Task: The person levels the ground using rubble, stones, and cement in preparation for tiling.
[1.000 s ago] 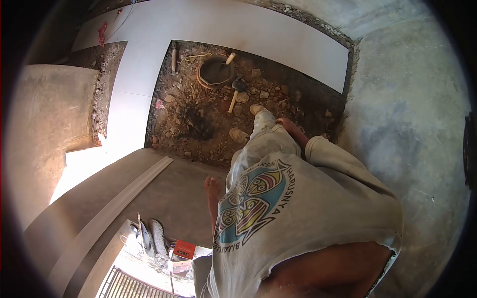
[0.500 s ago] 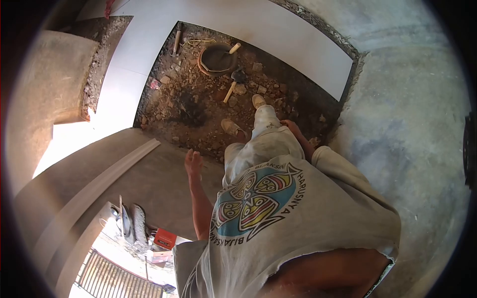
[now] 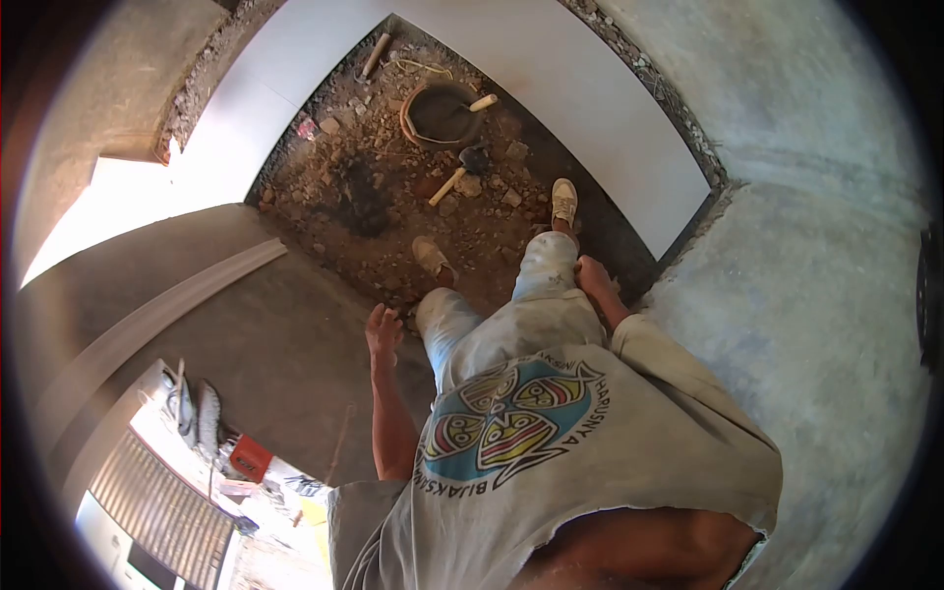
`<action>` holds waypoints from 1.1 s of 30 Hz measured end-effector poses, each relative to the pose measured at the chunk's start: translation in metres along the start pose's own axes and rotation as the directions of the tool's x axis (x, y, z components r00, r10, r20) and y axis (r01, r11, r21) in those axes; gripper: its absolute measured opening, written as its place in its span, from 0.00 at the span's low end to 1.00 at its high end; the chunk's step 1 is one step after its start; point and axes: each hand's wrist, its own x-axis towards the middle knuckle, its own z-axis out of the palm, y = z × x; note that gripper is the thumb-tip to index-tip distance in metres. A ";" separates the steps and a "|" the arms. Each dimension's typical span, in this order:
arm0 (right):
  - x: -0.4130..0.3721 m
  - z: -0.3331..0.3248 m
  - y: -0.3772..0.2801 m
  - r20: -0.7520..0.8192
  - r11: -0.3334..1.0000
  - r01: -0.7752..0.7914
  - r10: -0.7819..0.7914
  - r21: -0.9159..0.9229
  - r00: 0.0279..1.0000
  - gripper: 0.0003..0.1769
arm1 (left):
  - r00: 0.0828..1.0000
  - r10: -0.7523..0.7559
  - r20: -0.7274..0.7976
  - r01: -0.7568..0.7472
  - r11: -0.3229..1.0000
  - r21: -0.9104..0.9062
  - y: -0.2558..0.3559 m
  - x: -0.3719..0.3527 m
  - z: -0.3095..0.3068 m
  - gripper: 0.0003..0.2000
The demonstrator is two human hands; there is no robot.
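Observation:
My left hand (image 3: 383, 332) hangs beside my left knee with its fingers loosely bent and slightly apart, nothing in it. My right hand (image 3: 594, 277) is against the right leg of my light trousers (image 3: 547, 265); its fingers are mostly hidden. Ahead on rubble-strewn soil (image 3: 324, 187) sits a round bucket (image 3: 406, 126) of grey mortar, with a light-handled tool (image 3: 483, 102) leaning in it. Nearer my feet lies a trowel (image 3: 448, 186) with a dark blade and pale handle. Both hands are well apart from these tools.
White tiles (image 3: 610, 118) border the soil patch at the back and left. A hammer-like tool (image 3: 375, 57) lies near the far corner. A long pale strip (image 3: 167, 310) rests on the concrete to my left. A red box (image 3: 250, 458) is outside at lower left.
My feet and legs have shifted, the right foot stepping right on the soil. The view has turned, so the bucket and trowel sit differently in frame. Both hands stay low by my legs.

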 end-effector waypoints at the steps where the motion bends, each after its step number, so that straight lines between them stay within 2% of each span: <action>1: 0.013 -0.009 0.005 0.040 0.994 0.014 -0.010 -0.107 0.999 0.16 | 1.000 0.016 -0.010 -0.016 1.000 -0.009 0.002 -0.001 0.017 0.31; 5: 0.125 -0.016 0.038 0.000 0.969 0.241 -0.242 -0.043 0.970 0.16 | 0.995 0.090 -0.049 -0.096 0.984 -0.147 -0.015 0.044 0.094 0.30; 8: 0.243 -0.028 0.014 0.036 0.931 0.355 -0.353 -0.085 0.935 0.15 | 0.997 0.077 -0.019 -0.079 0.963 -0.257 -0.074 0.132 0.165 0.27; 9: 0.315 -0.021 0.020 0.038 0.981 0.183 -0.180 -0.072 0.983 0.17 | 0.999 0.054 0.008 -0.050 0.971 -0.234 -0.075 0.168 0.209 0.27; 11: 0.374 -0.022 -0.001 0.074 0.948 0.282 -0.274 -0.146 0.959 0.17 | 0.995 -0.088 0.048 0.093 0.989 -0.116 -0.086 0.199 0.274 0.26; 12: 0.402 -0.024 -0.013 0.092 0.926 0.332 -0.320 -0.181 0.943 0.17 | 0.999 0.032 0.029 -0.036 0.986 0.161 -0.115 0.245 0.301 0.26; 13: 0.441 -0.011 -0.010 0.034 0.894 0.426 -0.425 -0.139 0.904 0.18 | 0.988 0.146 0.050 -0.153 0.892 0.425 -0.148 0.290 0.323 0.26; 14: 0.476 0.008 -0.002 -0.009 0.855 0.509 -0.512 -0.102 0.859 0.19 | 0.976 0.200 0.083 -0.217 0.889 0.404 -0.157 0.328 0.343 0.26; 15: 0.501 0.023 -0.001 0.001 0.840 0.519 -0.525 -0.156 0.851 0.21 | 0.962 0.248 0.119 -0.275 0.883 0.381 -0.155 0.365 0.366 0.26; 17: 0.542 0.039 -0.021 0.044 0.805 0.532 -0.541 -0.264 0.840 0.25 | 0.966 0.259 -0.012 -0.247 0.934 0.258 -0.103 0.398 0.413 0.27; 19: 0.575 0.067 -0.032 0.072 0.781 0.539 -0.546 -0.317 0.834 0.30 | 0.952 0.301 -0.056 -0.209 0.775 0.597 -0.099 0.454 0.428 0.33; 20: 0.593 0.084 -0.036 0.047 0.775 0.541 -0.559 -0.327 0.828 0.33 | 0.977 0.210 -0.049 -0.155 0.842 0.516 -0.106 0.491 0.423 0.38; 22: 0.616 0.112 -0.049 -0.053 0.763 0.524 -0.583 -0.379 0.811 0.35 | 0.992 0.107 -0.064 -0.064 0.876 0.477 -0.113 0.536 0.419 0.45; 24: 0.638 0.137 -0.050 -0.117 0.754 0.510 -0.600 -0.414 0.792 0.37 | 0.988 0.078 -0.134 0.011 0.827 0.563 -0.096 0.553 0.419 0.50; 26: 0.654 0.159 -0.046 -0.149 0.744 0.500 -0.611 -0.444 0.778 0.39 | 0.982 0.118 -0.148 0.006 0.765 0.644 -0.108 0.565 0.426 0.52; 27: 0.657 0.166 -0.042 -0.108 0.740 0.479 -0.588 -0.472 0.802 0.40 | 0.979 0.137 -0.154 0.004 0.734 0.679 -0.115 0.568 0.432 0.54; 28: 0.659 0.170 -0.038 -0.070 0.732 0.459 -0.564 -0.504 0.823 0.42 | 0.965 0.178 -0.195 -0.019 0.785 0.619 -0.121 0.568 0.440 0.56; 29: 0.657 0.172 -0.037 -0.033 0.720 0.439 -0.538 -0.537 0.842 0.44 | 0.950 0.206 -0.236 -0.010 0.773 0.635 -0.126 0.571 0.440 0.55; 31: 0.651 0.172 -0.034 -0.046 0.739 0.441 -0.535 -0.510 0.844 0.38 | 0.907 0.283 -0.312 -0.011 0.757 0.653 -0.125 0.583 0.445 0.55; 32: 0.646 0.167 -0.030 -0.054 0.748 0.437 -0.530 -0.500 0.846 0.35 | 0.823 0.436 -0.365 -0.125 0.765 0.632 -0.130 0.593 0.447 0.50; 33: 0.644 0.166 -0.020 0.063 0.741 0.457 -0.493 -0.492 0.868 0.31 | 0.869 0.412 -0.273 -0.168 0.766 0.620 -0.122 0.597 0.442 0.49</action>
